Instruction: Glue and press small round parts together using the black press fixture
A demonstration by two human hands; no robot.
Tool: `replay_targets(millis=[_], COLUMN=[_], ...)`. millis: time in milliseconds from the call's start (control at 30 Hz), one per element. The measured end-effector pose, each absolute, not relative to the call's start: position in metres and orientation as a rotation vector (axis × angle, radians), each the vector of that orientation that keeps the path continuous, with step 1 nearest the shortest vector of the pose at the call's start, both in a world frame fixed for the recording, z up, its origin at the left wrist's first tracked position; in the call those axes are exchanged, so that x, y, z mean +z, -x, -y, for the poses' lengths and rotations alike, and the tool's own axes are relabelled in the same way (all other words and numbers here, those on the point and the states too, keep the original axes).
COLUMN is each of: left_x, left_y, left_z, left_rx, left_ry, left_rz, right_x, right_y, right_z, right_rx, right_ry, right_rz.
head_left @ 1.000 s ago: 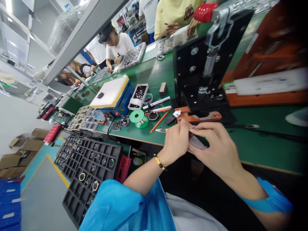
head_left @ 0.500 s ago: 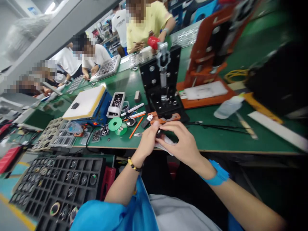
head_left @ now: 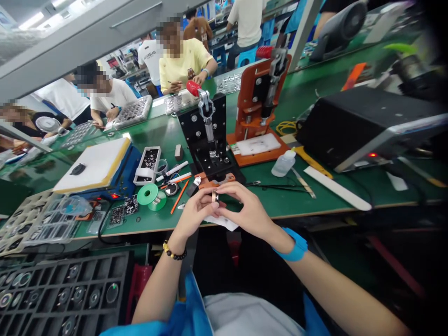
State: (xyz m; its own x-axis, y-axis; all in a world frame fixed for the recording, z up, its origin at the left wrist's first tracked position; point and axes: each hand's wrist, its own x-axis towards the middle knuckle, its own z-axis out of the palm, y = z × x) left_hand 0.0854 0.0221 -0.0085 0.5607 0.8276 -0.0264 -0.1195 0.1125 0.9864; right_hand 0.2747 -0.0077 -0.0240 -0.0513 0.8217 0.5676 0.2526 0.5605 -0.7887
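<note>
Left hand (head_left: 193, 213) and right hand (head_left: 247, 205) closed, their fingertips pinching a metal ring (head_left: 215, 197) upright between them above the green tabletop (head_left: 325, 200), near an orange fixture (head_left: 213, 179), with further rings (head_left: 112, 293) seated in a black compartment tray (head_left: 66, 258) below.

Orange jig (head_left: 213, 179) seemingly blocks the right hand's (head_left: 247, 207) forward path.

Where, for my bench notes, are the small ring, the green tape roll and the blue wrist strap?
metal ring (head_left: 216, 197), head view, on its outer band between the fingertips
green tape roll (head_left: 142, 193), head view, on its wound green face
blue wrist strap (head_left: 297, 247), head view, on the band around the wrist
</note>
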Motion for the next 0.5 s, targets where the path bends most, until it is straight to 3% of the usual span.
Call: replay_targets(millis=[500], left_x=[-0.0053], left_y=[-0.0834], left_z=[-0.0197], left_rx=[0.753], left_ry=[-1.230], left_rz=[-0.700], right_x=[-0.0185], right_y=[-0.2797], right_z=[0.0103], right_rx=[0.682], right_ry=[0.846], right_rz=[1.657])
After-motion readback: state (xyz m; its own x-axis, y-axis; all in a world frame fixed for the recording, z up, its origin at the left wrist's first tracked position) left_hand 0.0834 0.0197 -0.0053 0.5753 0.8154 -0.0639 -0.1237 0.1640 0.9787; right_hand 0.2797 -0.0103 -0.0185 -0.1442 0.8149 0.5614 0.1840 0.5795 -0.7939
